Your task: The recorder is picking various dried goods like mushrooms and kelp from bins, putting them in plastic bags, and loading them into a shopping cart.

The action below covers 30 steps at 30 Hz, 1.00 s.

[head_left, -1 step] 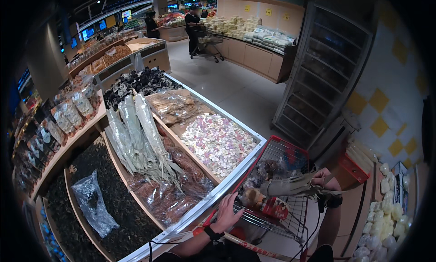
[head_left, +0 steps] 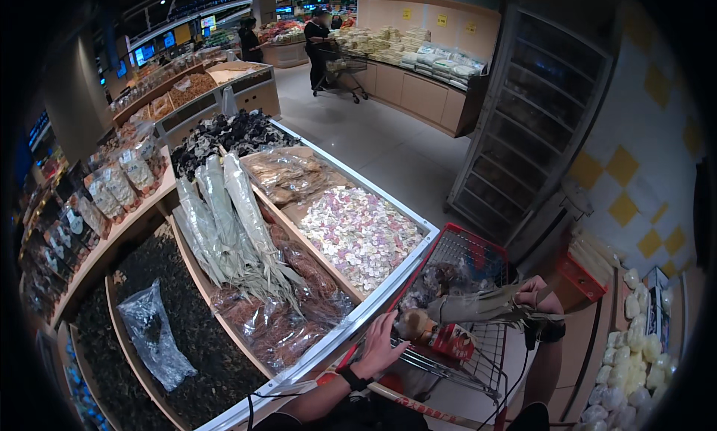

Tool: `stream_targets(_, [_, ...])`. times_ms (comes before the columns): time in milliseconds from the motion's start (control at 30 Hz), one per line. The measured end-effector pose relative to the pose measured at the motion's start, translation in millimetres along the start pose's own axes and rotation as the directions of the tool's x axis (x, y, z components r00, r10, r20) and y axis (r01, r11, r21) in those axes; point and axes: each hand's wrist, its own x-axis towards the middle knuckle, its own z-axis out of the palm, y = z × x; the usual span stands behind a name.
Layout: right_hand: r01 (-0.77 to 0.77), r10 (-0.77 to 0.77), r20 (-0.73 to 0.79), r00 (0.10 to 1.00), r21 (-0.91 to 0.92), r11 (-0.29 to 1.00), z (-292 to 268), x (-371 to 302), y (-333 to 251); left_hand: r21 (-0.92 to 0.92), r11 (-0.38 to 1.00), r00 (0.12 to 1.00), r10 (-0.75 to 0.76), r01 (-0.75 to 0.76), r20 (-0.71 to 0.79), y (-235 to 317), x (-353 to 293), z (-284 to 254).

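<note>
My right hand (head_left: 539, 296) is closed round one end of a long bundle of dried leaves (head_left: 478, 308), which lies across the shopping cart (head_left: 499, 349). Above the near edge of the cart my left hand (head_left: 379, 349) is open, fingers apart and nothing in them. Beside the left fingertips is a bottle with a brownish round end (head_left: 413, 325). A red package (head_left: 454, 343) rests against it in the cart, and clear-wrapped goods (head_left: 441, 278) lie farther in. More wrapped leaf bundles (head_left: 239, 207) are stacked in the display bin to the left.
A white metal edge (head_left: 358, 311) borders the bins, close to the cart's left side. Pale pink and white dried slices (head_left: 362, 233) fill one bin; a plastic bag (head_left: 155, 334) lies on dark dried goods. Wrapped white produce (head_left: 635, 356) is at right. A person with a cart (head_left: 317, 50) stands far back.
My left hand has shifted slightly to the right and up, toward the bottle. The right hand and the leaf bundle look almost unmoved.
</note>
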Motion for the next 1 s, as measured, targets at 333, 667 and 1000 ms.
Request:
stream_targets(333, [0.249,-0.24,-0.069,0.968,0.216,0.944,54.3,-80.8,-42.0,-0.083,0.918,0.899,0.396,-0.387,0.186,12.8,51.1,8.6])
stream_targets(667, [0.297,-0.295,-0.044,0.955,0.227,0.928,40.4,-74.5,-26.1,-0.249,0.853,0.836,0.509,-0.459,0.203,14.4,51.0,50.7])
stream_targets(1000, [0.294,-0.209,-0.211,0.955,0.779,0.554,-34.3,-17.6,86.7,-0.242,0.925,0.914,0.344,-0.292,0.213,13.4,75.3,66.0])
